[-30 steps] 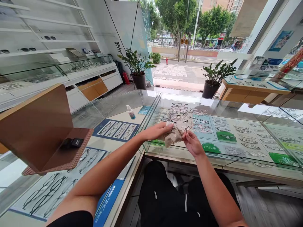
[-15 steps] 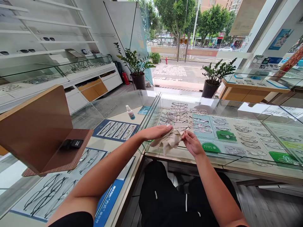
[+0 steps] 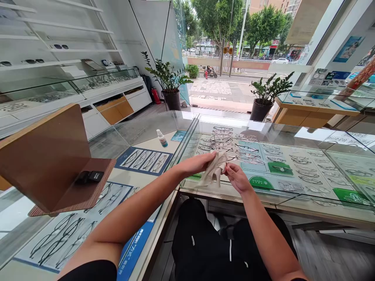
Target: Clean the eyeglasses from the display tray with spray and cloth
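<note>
A beige cloth hangs in folds from my left hand, whose fingers are closed on it above the edge of the glass display counter. Just to the right, my right hand pinches a thin, dark piece beside the cloth. That piece looks like part of a pair of glasses, though the cloth hides most of it. Rows of eyeglasses lie under the glass beyond my hands.
A white spray bottle stands on the left counter. Farther left are a brown mirror stand and a black device. Potted plants stand beyond the counters.
My left hand has turned and shifted slightly right and up, and the cloth now hangs in narrower folds. My right hand has barely moved.
</note>
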A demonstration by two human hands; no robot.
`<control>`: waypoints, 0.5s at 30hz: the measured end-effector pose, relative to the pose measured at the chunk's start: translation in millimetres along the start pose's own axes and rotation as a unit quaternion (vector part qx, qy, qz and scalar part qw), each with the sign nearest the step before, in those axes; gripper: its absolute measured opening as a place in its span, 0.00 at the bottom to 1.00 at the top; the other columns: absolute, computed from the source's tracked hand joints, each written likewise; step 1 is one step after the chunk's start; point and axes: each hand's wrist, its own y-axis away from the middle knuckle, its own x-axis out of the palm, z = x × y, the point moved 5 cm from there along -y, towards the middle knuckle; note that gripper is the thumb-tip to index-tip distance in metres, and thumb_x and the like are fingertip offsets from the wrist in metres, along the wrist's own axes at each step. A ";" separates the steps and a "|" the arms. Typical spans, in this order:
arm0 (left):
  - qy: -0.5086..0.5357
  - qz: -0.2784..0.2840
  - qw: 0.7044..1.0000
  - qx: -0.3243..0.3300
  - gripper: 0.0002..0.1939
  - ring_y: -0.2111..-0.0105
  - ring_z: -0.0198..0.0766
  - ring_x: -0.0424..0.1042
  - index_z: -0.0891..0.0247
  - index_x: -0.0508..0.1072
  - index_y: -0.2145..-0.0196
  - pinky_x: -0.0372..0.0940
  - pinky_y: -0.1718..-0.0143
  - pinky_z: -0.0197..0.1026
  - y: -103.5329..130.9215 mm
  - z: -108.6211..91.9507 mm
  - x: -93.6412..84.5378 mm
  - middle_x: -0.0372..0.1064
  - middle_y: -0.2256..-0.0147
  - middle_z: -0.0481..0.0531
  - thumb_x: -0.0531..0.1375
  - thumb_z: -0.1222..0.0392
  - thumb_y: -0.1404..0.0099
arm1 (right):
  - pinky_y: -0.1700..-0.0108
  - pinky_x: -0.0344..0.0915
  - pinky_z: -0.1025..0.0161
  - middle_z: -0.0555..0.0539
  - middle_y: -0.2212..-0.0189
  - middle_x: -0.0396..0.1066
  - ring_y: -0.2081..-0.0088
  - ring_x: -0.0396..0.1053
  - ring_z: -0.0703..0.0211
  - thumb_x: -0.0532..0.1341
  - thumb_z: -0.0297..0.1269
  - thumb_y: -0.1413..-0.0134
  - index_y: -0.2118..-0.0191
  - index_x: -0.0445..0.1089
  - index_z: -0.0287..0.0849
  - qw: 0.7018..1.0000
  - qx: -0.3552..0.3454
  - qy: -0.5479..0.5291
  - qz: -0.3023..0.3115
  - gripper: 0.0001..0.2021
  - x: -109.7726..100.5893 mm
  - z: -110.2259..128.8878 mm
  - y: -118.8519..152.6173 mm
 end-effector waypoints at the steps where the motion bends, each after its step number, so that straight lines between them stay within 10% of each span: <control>1: 0.033 0.020 0.999 -0.016 0.26 0.61 0.46 0.79 0.69 0.83 0.56 0.72 0.54 0.44 -1.8 3.5 4.7 0.81 0.60 0.62 0.66 0.39 0.29 | 0.57 0.66 0.56 0.47 0.70 0.72 0.65 0.67 0.55 0.74 0.60 0.45 0.70 0.77 0.46 1.000 0.002 0.003 0.000 0.21 0.2 -0.6 -0.2; 15: 0.079 0.007 0.997 -0.008 0.23 0.67 0.43 0.79 0.71 0.83 0.62 0.73 0.58 0.44 -5.0 10.4 20.1 0.81 0.66 0.62 0.73 0.43 0.35 | 0.55 0.72 0.52 0.46 0.69 0.78 0.64 0.72 0.52 0.76 0.61 0.50 0.67 0.82 0.47 1.000 0.018 0.011 -0.013 0.21 -3.5 -12.5 -0.7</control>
